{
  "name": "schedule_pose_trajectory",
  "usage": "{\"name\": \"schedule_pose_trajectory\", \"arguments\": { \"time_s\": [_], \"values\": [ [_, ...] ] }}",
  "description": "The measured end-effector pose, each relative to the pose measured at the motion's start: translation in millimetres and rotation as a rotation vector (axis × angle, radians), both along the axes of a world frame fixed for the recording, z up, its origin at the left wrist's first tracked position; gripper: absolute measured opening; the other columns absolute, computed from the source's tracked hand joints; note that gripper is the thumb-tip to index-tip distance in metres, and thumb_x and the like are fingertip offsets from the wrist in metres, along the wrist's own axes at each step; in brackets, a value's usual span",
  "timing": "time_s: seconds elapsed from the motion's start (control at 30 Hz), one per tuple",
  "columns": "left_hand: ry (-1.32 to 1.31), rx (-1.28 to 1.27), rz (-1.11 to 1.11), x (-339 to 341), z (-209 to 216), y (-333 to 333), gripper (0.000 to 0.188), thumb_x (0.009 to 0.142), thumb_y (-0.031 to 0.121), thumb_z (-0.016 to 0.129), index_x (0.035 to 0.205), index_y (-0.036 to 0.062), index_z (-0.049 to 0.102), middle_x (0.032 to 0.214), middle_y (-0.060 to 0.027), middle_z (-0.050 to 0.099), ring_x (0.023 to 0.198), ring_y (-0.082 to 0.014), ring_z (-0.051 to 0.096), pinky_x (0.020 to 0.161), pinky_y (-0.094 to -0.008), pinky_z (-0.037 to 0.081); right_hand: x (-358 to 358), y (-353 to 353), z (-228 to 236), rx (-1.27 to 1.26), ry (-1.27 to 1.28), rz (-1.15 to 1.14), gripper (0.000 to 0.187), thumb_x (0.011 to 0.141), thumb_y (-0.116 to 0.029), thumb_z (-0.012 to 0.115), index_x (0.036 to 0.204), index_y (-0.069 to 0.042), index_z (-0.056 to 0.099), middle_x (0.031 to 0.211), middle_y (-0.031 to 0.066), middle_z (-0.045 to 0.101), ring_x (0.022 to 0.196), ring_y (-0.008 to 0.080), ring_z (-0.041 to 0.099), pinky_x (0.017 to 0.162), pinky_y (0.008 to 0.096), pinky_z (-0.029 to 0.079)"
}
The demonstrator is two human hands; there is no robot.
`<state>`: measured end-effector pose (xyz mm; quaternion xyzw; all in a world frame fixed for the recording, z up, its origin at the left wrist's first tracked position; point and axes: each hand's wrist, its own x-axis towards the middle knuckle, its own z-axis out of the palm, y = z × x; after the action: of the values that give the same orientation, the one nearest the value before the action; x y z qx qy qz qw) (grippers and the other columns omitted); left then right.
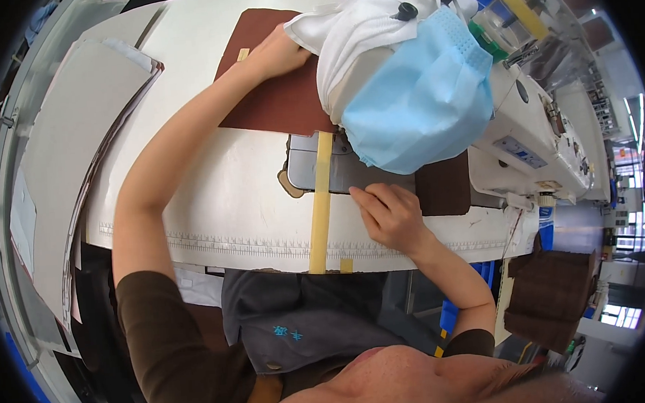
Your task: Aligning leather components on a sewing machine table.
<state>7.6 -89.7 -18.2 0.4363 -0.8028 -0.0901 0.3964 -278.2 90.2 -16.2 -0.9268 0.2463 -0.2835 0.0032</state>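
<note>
Right hand (392, 216): fingers curled, tips at the near edge of a grey plate (304, 166); cannot tell if it pinches anything. Left hand (278, 56): laid on a reddish-brown panel (273, 102), fingertips hidden by white cloth (357, 28); grip cannot be told. Panel lies flat on the white table (227, 192), beyond the plate. Yellow strip (321, 209) crosses plate. Blue mask (423, 98) hangs beside the cloth; sewing machine (515, 118) to the right.

Tabletop (219, 181) left of right fingers (388, 199) is brightly, evenly lit. Window panels (622, 315) far right of them are blown out. Ruler scale (230, 244) below them is bowed by fisheye; corners are blacked out.
</note>
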Motion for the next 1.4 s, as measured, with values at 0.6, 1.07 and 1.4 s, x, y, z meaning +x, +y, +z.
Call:
{"name": "schedule_pose_trajectory", "arguments": {
  "time_s": [0.6, 1.07, 1.4],
  "values": [
    [0.175, 0.137, 0.748, 93.6, 33.6, 205.7, 0.037, 0.073, 0.031, 0.08, 0.071, -0.0025, 0.065, 0.058, -0.0107, 0.06, 0.051, -0.0134, 0.056, 0.053, -0.0279, 0.044, 76.9, 57.3, 32.4, 0.467, -0.394, 0.136, 0.028, 0.077, -0.007, 0.072, 0.104, -0.001, 0.065, 0.099, 0.0139, 0.067, 0.084, 0.0286, 0.066, 0.076, 0.0342, 0.053],
    [1.426, 0.228, 0.767, -7.1, 6.0, 421.7, 0.042, 0.094, 0.021, 0.059, 0.128, -0.0022, 0.048, 0.121, -0.0114, 0.058, 0.109, -0.0169, 0.054, 0.094, -0.0315, 0.044, 176.2, 178.2, 20.7, 0.291, 0.118, 0.421, 0.059, 0.084, -0.009, 0.059, 0.137, 0.005, 0.038, 0.132, 0.0269, 0.047, 0.106, 0.0358, 0.058, 0.083, 0.0367, 0.052],
    [1.145, 0.465, 1.741, 69.9, -254.4, 610.4, 0.051, 0.084, 0.018, 0.07, 0.125, -0.004, 0.049, 0.119, -0.0179, 0.061, 0.11, -0.0284, 0.059, 0.095, -0.0359, 0.045, 83.9, 103.0, 45.1, 0.541, -0.157, 0.174, 0.022, 0.086, -0.003, 0.062, 0.107, 0.001, 0.066, 0.113, 0.0181, 0.065, 0.105, 0.0295, 0.062, 0.092, 0.0361, 0.046]
  ]
}}
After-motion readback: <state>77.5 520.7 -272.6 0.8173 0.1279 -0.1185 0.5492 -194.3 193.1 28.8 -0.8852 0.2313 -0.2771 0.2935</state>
